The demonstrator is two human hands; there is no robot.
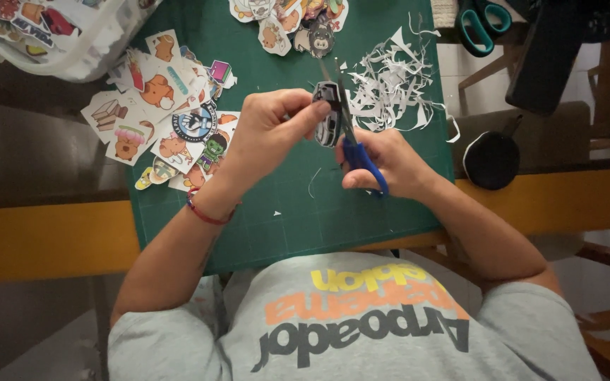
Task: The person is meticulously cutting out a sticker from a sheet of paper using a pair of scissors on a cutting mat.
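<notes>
A single head-worn camera looks steeply down, from above the person's own chest, at the green mat (262,233), near enough that the mat fills the middle of the frame. Its far edge runs off the top; the grey shirt (347,317) crosses the bottom, below the mat. The table's yellow edge (44,240) spans both sides of the mat. No second view shares the scene.

Even indoor light, soft shadows, no glare — centre sharp; corners darker, slightly blurred, edges mildly bent
</notes>
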